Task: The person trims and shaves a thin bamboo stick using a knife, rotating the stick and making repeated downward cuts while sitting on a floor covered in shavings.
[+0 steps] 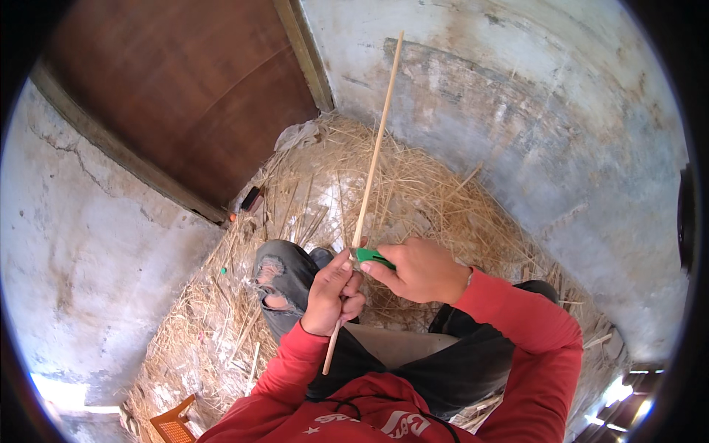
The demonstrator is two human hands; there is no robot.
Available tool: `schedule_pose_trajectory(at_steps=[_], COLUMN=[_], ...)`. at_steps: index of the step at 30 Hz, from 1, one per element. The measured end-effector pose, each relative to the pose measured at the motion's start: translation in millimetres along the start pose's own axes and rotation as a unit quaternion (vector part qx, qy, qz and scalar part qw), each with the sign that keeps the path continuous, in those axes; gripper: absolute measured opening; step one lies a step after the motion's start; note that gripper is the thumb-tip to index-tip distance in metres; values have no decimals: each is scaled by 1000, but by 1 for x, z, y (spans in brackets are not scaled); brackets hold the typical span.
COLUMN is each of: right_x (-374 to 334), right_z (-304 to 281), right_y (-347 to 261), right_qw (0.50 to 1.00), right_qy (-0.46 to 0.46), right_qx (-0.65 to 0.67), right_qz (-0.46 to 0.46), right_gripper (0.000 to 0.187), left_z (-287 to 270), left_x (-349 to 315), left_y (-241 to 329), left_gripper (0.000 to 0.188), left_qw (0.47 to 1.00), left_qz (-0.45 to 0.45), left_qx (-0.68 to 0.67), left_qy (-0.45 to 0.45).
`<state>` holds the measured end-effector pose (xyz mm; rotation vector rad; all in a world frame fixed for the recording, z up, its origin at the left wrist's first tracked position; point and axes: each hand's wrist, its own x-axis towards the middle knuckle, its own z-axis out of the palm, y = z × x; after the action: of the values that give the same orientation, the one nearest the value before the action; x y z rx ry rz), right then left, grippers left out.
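A long, thin, pale wooden stick (379, 136) slants up and away from my lap, its near end below my left wrist. My left hand (336, 294) is closed round the stick's lower part. In my right hand (428, 272) is a green-handled cutter knife (375, 257), held against the stick just above my left fingers. The knife's blade is too small to make out clearly at the contact point. Both hands meet over my bent knees, in front of my red sleeves.
Straw-like shavings and strips (421, 192) cover the floor. A brown door (185, 81) stands at the far left, with stained walls (517, 111) on both sides. A small dark object (251, 198) lies by the door frame; an orange-brown perforated plastic piece (174, 422) is at the lower left.
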<state>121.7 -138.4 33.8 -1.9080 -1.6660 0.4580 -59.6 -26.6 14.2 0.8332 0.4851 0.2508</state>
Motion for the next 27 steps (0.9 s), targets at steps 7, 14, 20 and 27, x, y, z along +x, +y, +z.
schedule_pose_trajectory(at_steps=[7,14,20,27], right_x=[-11,5,-44,-121], right_z=[8,-94,-116,-37], right_y=[3,121,118,11], right_qw=[999,916,882,873], right_qy=[1,221,448,442], right_qx=[-47,11,56,166], right_qz=[20,334,135,121], right_gripper=[49,60,54,41], left_z=[0,-8,-40,-27], left_x=[-7,-80,-80,-53], left_y=[-9,-23,-15,-30], left_gripper=[43,51,50,45], left_qw=[999,986,990,966], left_qz=[-32,-160,-89,-103], left_qx=[22,25,-69,130], left_qy=[18,-51,-84,-201])
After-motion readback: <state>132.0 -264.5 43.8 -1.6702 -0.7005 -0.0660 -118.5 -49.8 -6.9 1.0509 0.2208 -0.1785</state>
